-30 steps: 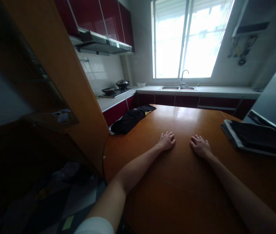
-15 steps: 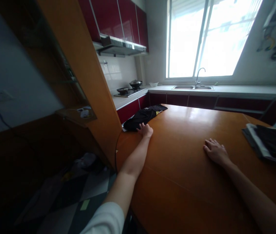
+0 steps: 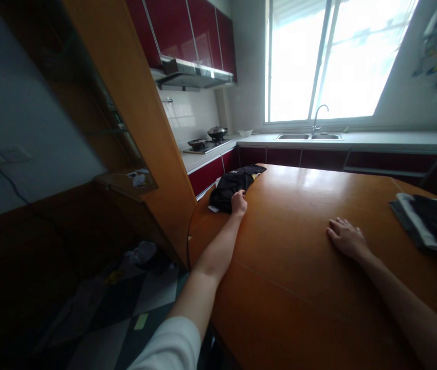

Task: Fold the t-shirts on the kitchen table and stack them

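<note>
A: Which faults are possible from here? Take the middle of the wooden counter point(image 3: 291, 226) as the dial centre, with 12 o'clock toward the window point(image 3: 334, 67).

B: At 10 o'clock, the black cloth point(image 3: 231, 185) lies crumpled along the counter's rim. The left hand point(image 3: 239, 203) takes it by the near edge alone. Probable fault: the far part bunches or slides over the rim. Cause: a pull toward 9 o'clock, or one made too fast. Farther right, at 3 o'clock, the stack of folded cloth point(image 3: 436, 223) could shift. Cause: the right hand point(image 3: 346, 238) swinging outward into it.

A: State the condition of each hand.

B: Left, at 10 o'clock: fingers curled together and clamped on the black cloth. Depth of grip cannot be told; the fingertips are hidden. Right, at 3 o'clock, inboard of the stack: palm down, fingers extended and slightly apart. It rests on the counter, holds nothing, and is well apart from the black cloth.
</note>
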`<state>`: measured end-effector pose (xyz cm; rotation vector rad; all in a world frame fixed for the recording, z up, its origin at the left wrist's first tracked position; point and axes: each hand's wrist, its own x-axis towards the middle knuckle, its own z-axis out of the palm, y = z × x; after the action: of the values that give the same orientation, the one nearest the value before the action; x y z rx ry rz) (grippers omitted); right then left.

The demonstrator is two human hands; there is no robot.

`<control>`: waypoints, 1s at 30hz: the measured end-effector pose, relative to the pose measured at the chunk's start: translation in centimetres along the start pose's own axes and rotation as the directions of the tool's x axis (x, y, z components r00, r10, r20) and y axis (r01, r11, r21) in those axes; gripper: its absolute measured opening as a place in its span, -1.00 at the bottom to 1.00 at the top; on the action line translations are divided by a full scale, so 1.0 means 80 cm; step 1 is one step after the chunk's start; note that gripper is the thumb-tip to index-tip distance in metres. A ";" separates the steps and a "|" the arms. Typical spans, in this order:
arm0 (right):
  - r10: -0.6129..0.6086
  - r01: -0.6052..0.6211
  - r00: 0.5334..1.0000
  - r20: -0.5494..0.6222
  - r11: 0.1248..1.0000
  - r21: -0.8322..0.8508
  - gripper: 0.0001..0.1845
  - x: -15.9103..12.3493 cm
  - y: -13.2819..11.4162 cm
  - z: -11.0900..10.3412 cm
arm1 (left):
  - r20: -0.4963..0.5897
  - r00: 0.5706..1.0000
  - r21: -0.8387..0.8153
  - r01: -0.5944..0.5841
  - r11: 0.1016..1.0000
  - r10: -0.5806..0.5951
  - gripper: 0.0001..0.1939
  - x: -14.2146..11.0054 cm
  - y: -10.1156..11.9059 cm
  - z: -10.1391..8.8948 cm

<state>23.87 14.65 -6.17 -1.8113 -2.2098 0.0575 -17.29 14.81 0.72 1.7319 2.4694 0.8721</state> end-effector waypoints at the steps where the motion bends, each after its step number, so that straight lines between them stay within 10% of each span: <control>1: -0.002 0.002 1.000 0.000 1.000 0.001 -0.38 0.000 0.000 0.000 | 0.000 0.999 -0.008 -0.038 0.999 0.038 -0.49 -0.002 0.008 0.004; 11: -0.004 0.004 1.000 -0.008 1.000 0.008 -0.40 -0.001 0.000 -0.001 | 0.088 0.996 0.110 -0.039 0.993 0.029 -0.45 -0.024 0.033 0.040; 22: -0.010 0.011 0.999 -0.035 1.000 0.029 -0.42 0.001 -0.002 0.004 | -0.017 0.996 0.129 0.088 0.988 -0.086 -0.65 0.000 -0.002 -0.012; 30: 0.033 -0.022 0.996 -0.077 0.990 0.140 -0.47 0.003 -0.007 0.003 | -0.186 0.942 -0.035 -0.291 0.956 0.280 -0.64 0.074 0.160 -0.061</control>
<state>23.20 14.81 -6.21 -1.7388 -2.0722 0.1395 -10.05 20.85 12.28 2.1126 2.2938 1.1618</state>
